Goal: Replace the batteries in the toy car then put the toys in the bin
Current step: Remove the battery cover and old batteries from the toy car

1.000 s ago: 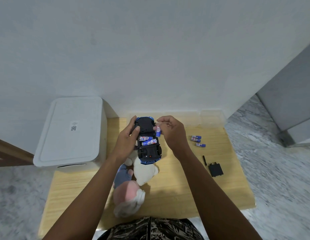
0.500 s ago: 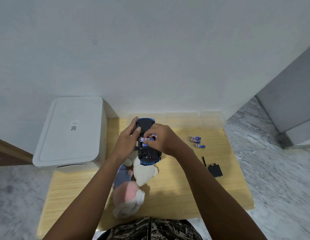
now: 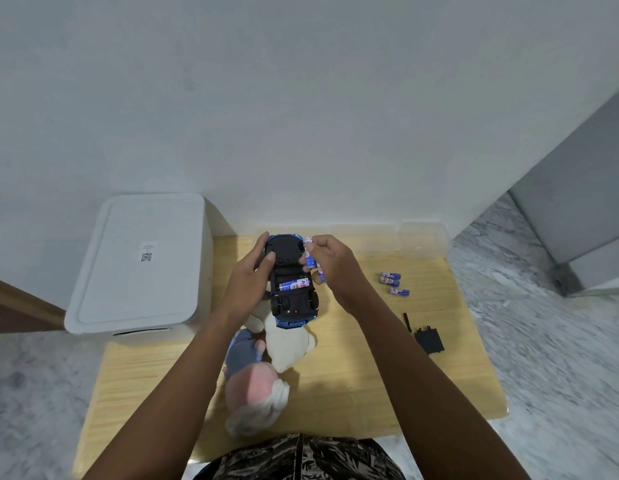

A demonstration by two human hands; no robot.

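My left hand (image 3: 250, 279) grips the blue toy car (image 3: 293, 303), held upside down above the wooden table (image 3: 370, 375). Its battery bay is uncovered, with one blue battery (image 3: 294, 284) lying inside. My right hand (image 3: 335, 268) pinches two blue batteries (image 3: 314, 262) just off the car's right side. Three more batteries (image 3: 393, 282) lie on the table to the right. The black battery cover (image 3: 429, 341) and a small black screwdriver (image 3: 406, 322) lie nearer the right edge. A plush toy (image 3: 263, 368) lies under the car.
A white lidded bin (image 3: 138, 265) stands at the table's left, its lid closed. Clear plastic containers (image 3: 419, 239) line the back edge against the wall. A grey cabinet (image 3: 578, 209) stands at the right on the marble floor.
My right hand went down onto the battery bay, then lifted back to the car's right side, now pinching two batteries. One battery is left in the bay, where two lay before.
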